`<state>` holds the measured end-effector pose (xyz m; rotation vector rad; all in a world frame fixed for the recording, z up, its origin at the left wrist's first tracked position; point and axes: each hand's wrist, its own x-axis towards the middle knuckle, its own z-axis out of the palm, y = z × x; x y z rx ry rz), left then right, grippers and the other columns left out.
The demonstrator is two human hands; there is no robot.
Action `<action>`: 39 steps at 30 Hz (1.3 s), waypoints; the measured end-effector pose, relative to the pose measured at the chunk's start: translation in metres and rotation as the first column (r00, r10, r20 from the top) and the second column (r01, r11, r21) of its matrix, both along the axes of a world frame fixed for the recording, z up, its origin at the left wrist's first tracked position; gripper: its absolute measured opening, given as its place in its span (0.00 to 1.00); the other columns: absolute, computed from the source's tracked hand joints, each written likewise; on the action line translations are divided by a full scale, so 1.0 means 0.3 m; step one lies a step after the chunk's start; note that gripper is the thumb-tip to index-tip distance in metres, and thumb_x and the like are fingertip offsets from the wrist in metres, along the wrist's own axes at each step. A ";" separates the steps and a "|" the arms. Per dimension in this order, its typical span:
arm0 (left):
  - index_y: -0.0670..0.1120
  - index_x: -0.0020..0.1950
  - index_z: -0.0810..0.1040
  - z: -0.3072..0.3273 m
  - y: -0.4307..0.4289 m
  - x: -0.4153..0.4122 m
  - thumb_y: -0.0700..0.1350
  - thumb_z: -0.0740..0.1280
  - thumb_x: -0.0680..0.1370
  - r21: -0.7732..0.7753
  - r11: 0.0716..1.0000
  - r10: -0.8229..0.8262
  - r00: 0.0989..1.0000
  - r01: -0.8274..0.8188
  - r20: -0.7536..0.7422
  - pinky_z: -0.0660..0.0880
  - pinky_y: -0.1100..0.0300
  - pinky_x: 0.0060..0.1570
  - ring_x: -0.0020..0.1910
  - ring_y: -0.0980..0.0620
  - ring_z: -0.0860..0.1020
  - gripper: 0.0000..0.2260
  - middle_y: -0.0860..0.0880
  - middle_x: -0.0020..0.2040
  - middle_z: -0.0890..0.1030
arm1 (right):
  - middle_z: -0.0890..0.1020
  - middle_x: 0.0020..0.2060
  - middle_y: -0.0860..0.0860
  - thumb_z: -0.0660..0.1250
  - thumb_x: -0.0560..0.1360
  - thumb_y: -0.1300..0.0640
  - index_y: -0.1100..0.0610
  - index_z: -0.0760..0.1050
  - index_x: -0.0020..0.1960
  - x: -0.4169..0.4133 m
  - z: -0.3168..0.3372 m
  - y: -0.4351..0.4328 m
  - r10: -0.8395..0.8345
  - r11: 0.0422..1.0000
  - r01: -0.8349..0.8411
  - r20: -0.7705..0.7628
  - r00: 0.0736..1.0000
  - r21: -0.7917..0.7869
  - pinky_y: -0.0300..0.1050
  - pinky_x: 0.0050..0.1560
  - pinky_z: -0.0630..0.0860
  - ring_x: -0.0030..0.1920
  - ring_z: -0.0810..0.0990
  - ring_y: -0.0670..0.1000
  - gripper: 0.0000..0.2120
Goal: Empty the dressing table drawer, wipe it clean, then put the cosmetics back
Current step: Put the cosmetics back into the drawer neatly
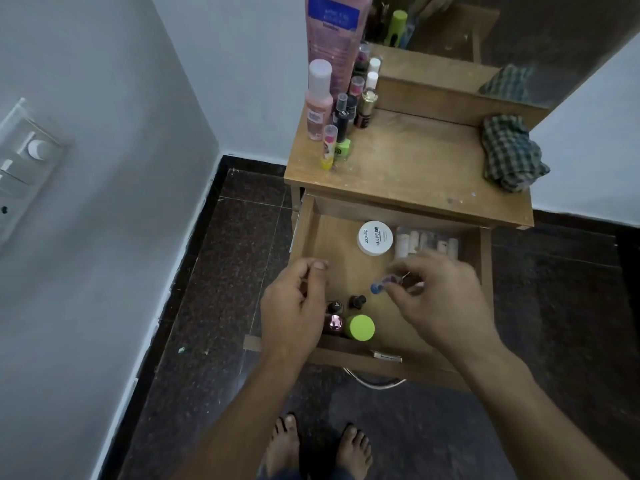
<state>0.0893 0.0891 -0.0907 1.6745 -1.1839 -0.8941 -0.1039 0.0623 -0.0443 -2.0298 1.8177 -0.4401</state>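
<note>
The wooden drawer [311,233] of the dressing table stands pulled open below the tabletop [415,168]. Inside lie a round white nail polish remover tub [375,238], a clear pack of pale tubes [427,242], two dark small bottles [356,301], a pink-capped bottle [334,323] and a lime-green capped jar [361,328]. My right hand [436,299] hovers over the drawer, fingers pinched on a small clear bottle with a blue cap [384,284]. My left hand [294,306] hangs over the drawer's left front corner, fingers loosely curled, holding nothing I can see.
Several cosmetic bottles [341,112] crowd the tabletop's back left corner, with a tall pink lotion bottle [334,32] behind. A checked cloth [510,152] lies at the right edge. A mirror [519,39] rises behind. White walls flank the table; my bare feet [318,445] stand on dark floor.
</note>
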 end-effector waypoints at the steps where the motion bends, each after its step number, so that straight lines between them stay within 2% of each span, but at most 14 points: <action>1: 0.55 0.51 0.83 -0.006 0.000 0.000 0.53 0.60 0.82 -0.003 1.000 0.001 1.000 -0.001 0.005 0.79 0.51 0.41 0.40 0.56 0.81 0.12 0.59 0.41 0.83 | 0.83 0.42 0.47 0.79 0.70 0.56 0.51 0.86 0.48 -0.006 -0.034 0.016 -0.005 1.000 0.005 0.009 1.000 0.023 0.52 0.43 0.82 0.39 0.82 0.49 0.07; 4: 0.54 0.52 0.83 -0.017 0.001 -0.001 0.53 0.59 0.83 -0.014 1.000 0.006 1.000 -0.006 0.027 0.79 0.53 0.41 0.41 0.57 0.81 0.13 0.59 0.42 0.83 | 0.83 0.41 0.49 0.79 0.69 0.58 0.52 0.86 0.48 -0.009 -0.094 0.047 -0.029 0.998 0.027 0.022 0.999 0.065 0.53 0.43 0.82 0.39 0.82 0.51 0.08; 11: 0.53 0.53 0.83 -0.027 0.004 -0.008 0.53 0.59 0.83 -0.029 1.000 -0.009 0.999 0.011 0.054 0.79 0.55 0.42 0.41 0.59 0.82 0.14 0.59 0.42 0.83 | 0.83 0.44 0.50 0.77 0.71 0.57 0.53 0.85 0.51 -0.009 -0.153 0.039 -0.002 0.994 0.005 -0.026 1.000 0.106 0.48 0.45 0.79 0.43 0.82 0.52 0.09; 19: 0.54 0.52 0.83 -0.032 0.002 -0.007 0.54 0.57 0.84 -0.034 0.999 -0.005 0.999 0.007 0.052 0.79 0.51 0.40 0.40 0.57 0.81 0.15 0.58 0.41 0.82 | 0.82 0.49 0.47 0.76 0.72 0.54 0.50 0.84 0.55 0.001 -0.141 0.032 -0.005 0.986 0.011 -0.035 0.999 0.164 0.48 0.47 0.80 0.43 0.81 0.48 0.12; 24: 0.53 0.52 0.83 -0.039 0.003 -0.001 0.56 0.56 0.84 -0.027 1.000 -0.008 0.999 0.009 0.041 0.80 0.47 0.40 0.40 0.56 0.81 0.16 0.58 0.41 0.82 | 0.82 0.51 0.45 0.78 0.72 0.50 0.49 0.83 0.58 -0.014 -0.065 0.015 -0.008 0.979 0.017 -0.046 0.999 0.202 0.41 0.46 0.78 0.41 0.80 0.41 0.16; 28: 0.54 0.51 0.83 -0.030 0.004 -0.004 0.57 0.55 0.84 -0.032 0.999 -0.012 0.999 0.014 0.042 0.79 0.46 0.39 0.38 0.55 0.80 0.17 0.55 0.38 0.81 | 0.83 0.43 0.46 0.79 0.71 0.52 0.51 0.85 0.56 0.021 0.052 -0.094 -0.029 0.999 0.028 0.037 0.999 0.032 0.43 0.45 0.77 0.39 0.80 0.43 0.15; 31: 0.54 0.50 0.83 -0.021 0.004 -0.010 0.57 0.55 0.83 -0.032 0.999 -0.018 0.999 0.020 0.039 0.79 0.47 0.39 0.39 0.56 0.81 0.18 0.57 0.38 0.82 | 0.84 0.46 0.46 0.76 0.73 0.53 0.51 0.83 0.59 0.106 0.142 -0.238 -0.041 0.991 0.059 0.144 0.989 -0.122 0.45 0.49 0.78 0.43 0.81 0.46 0.15; 34: 0.53 0.51 0.83 -0.021 0.002 -0.011 0.56 0.55 0.84 -0.045 0.999 -0.024 0.999 0.025 0.034 0.80 0.49 0.39 0.41 0.56 0.82 0.17 0.59 0.40 0.82 | 0.84 0.43 0.46 0.73 0.74 0.51 0.51 0.84 0.54 0.199 0.209 -0.356 -0.015 0.961 0.070 0.201 0.980 -0.269 0.47 0.46 0.78 0.43 0.81 0.49 0.09; 37: 0.52 0.52 0.84 -0.018 -0.001 -0.012 0.54 0.57 0.84 -0.036 0.999 -0.023 0.999 0.024 0.028 0.79 0.55 0.40 0.42 0.58 0.82 0.16 0.59 0.40 0.82 | 0.84 0.43 0.47 0.70 0.76 0.51 0.53 0.84 0.53 0.274 0.220 -0.443 0.016 0.943 0.014 0.087 0.996 -0.331 0.42 0.41 0.72 0.43 0.79 0.48 0.09; 39: 0.52 0.51 0.84 -0.014 0.001 -0.011 0.54 0.56 0.84 -0.035 0.999 -0.024 0.999 0.025 0.044 0.76 0.61 0.41 0.42 0.59 0.82 0.17 0.59 0.40 0.82 | 0.84 0.42 0.48 0.69 0.76 0.52 0.53 0.84 0.51 0.303 0.202 -0.481 0.024 0.942 -0.017 0.016 1.000 -0.336 0.42 0.40 0.72 0.43 0.80 0.50 0.09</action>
